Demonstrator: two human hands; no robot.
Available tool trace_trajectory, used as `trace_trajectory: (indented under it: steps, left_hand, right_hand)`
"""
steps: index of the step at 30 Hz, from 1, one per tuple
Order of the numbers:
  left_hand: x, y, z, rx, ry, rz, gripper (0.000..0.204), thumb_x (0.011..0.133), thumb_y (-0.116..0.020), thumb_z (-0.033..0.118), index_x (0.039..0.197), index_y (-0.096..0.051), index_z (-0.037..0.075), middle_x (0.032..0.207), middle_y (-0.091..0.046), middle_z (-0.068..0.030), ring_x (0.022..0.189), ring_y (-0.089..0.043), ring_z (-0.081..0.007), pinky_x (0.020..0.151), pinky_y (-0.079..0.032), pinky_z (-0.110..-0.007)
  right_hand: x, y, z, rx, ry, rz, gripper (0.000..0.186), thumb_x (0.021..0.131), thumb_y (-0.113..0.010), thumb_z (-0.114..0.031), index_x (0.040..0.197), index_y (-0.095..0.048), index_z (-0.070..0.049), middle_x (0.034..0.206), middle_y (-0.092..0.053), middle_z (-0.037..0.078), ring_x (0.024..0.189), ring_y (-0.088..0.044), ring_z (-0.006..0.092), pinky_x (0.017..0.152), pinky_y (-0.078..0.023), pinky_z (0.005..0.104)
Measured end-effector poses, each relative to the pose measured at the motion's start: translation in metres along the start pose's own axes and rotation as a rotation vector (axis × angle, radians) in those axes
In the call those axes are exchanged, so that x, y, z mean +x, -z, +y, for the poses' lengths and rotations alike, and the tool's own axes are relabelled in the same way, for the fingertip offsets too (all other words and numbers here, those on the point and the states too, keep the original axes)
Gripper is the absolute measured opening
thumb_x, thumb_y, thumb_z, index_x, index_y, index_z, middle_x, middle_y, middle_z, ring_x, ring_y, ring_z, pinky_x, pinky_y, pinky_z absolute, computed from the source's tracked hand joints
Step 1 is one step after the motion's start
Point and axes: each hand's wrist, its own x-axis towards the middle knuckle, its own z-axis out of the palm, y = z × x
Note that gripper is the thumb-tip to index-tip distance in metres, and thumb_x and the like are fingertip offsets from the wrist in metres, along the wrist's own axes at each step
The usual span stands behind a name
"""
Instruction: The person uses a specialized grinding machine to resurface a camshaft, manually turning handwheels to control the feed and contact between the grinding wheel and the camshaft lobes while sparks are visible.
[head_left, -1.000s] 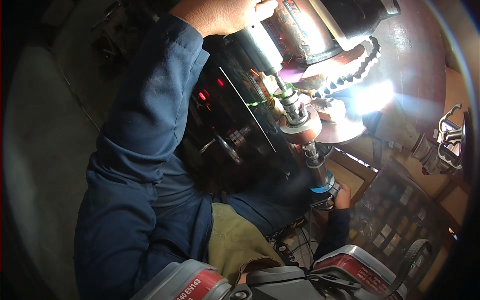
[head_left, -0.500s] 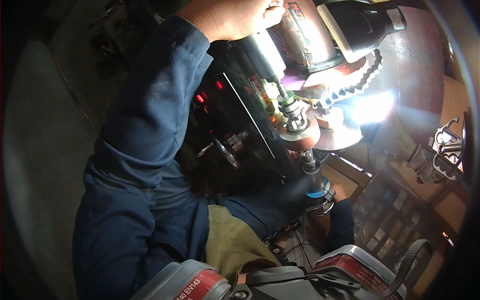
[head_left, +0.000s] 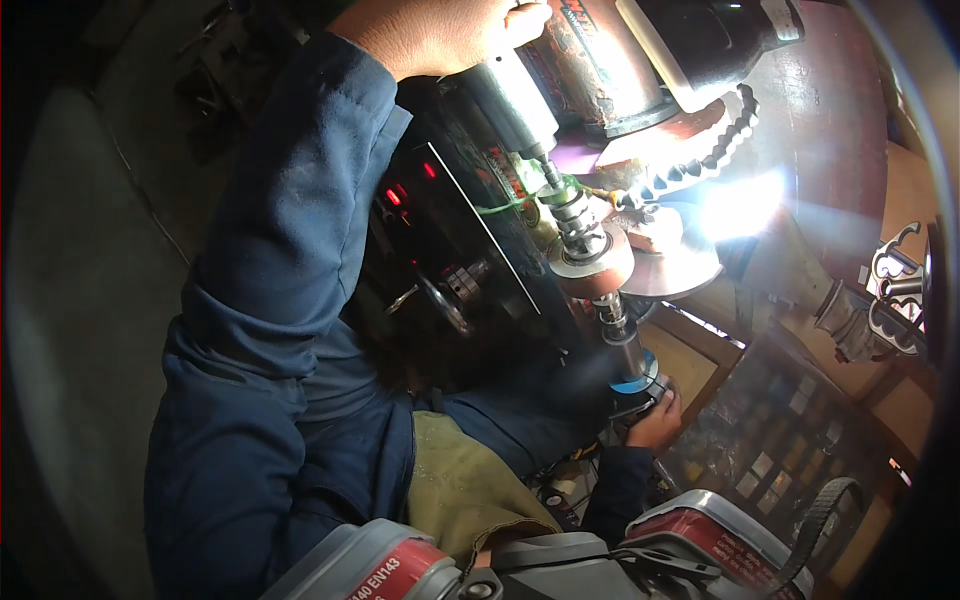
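My left hand (head_left: 435, 36) over upper end of shiny grey steel cylinder (head_left: 515, 108), grip I can't tell, right hand (head_left: 655, 420) grasping dark fitting (head_left: 634, 403) below blue-banded grey metal cylinder (head_left: 624, 353), both cylinders beyond right edge of black panel (head_left: 465, 235).

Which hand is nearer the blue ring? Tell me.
Right. The right hand is just below the blue ring in the picture; the left hand is much farther off, up by the grey cylinder.

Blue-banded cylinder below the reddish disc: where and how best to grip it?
Probably grip the blue-banded cylinder around its lower end, from the right, where the right hand is: that end of its round body lies farthest from the reddish disc.
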Motion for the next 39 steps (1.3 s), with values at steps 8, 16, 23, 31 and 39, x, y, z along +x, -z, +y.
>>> trace_trajectory:
  steps: [8,16,23,31,39]
  left_hand:
    - [-0.002,0.000,0.000,-0.033,-0.009,0.012,0.022,0.091,-0.054,0.026,0.101,-0.062,0.008,0.137,-0.052,-0.0218,0.131,-0.046,-0.0377,0.103,-0.033,-0.058]
    - [-0.004,-0.007,-0.004,-0.119,-0.045,0.098,0.022,0.090,-0.054,0.025,0.100,-0.062,0.008,0.135,-0.054,-0.0205,0.129,-0.048,-0.0374,0.100,-0.034,-0.059]
    - [-0.001,-0.002,0.004,-0.070,-0.013,0.034,0.021,0.090,-0.054,0.025,0.100,-0.063,0.008,0.134,-0.054,-0.0201,0.128,-0.049,-0.0354,0.098,-0.035,-0.058]
    - [0.001,-0.007,0.001,-0.110,-0.035,0.076,0.022,0.090,-0.054,0.024,0.102,-0.063,0.007,0.136,-0.053,-0.0213,0.131,-0.047,-0.0361,0.100,-0.034,-0.058]
    - [-0.001,-0.005,0.002,-0.026,0.013,0.066,0.025,0.090,-0.054,0.024,0.105,-0.063,0.005,0.134,-0.054,-0.0211,0.130,-0.047,-0.0368,0.099,-0.035,-0.061]
  right_hand:
    - [0.088,0.008,0.058,0.165,-0.357,-0.783,0.024,0.087,-0.053,-0.010,0.095,-0.071,0.004,0.091,-0.072,0.015,0.083,-0.068,0.0261,0.080,-0.051,0.0348]
    - [0.149,-0.018,0.118,-0.609,0.727,-1.284,0.020,0.082,-0.058,-0.017,0.086,-0.070,-0.001,0.087,-0.069,0.020,0.080,-0.067,0.0331,0.074,-0.052,0.0382]
    - [0.140,-0.019,0.098,-0.690,0.648,-1.295,0.021,0.080,-0.057,-0.011,0.092,-0.071,-0.001,0.095,-0.069,0.019,0.087,-0.066,0.0348,0.080,-0.052,0.0397]
    - [0.072,0.013,0.061,-0.004,-0.163,-0.627,0.025,0.090,-0.052,-0.012,0.099,-0.067,0.007,0.091,-0.070,0.013,0.084,-0.065,0.0236,0.080,-0.050,0.0348]
    - [0.024,0.011,0.013,-0.082,-0.015,-0.239,0.025,0.094,-0.049,-0.011,0.098,-0.066,0.007,0.095,-0.069,0.015,0.091,-0.064,0.0248,0.084,-0.048,0.0350]
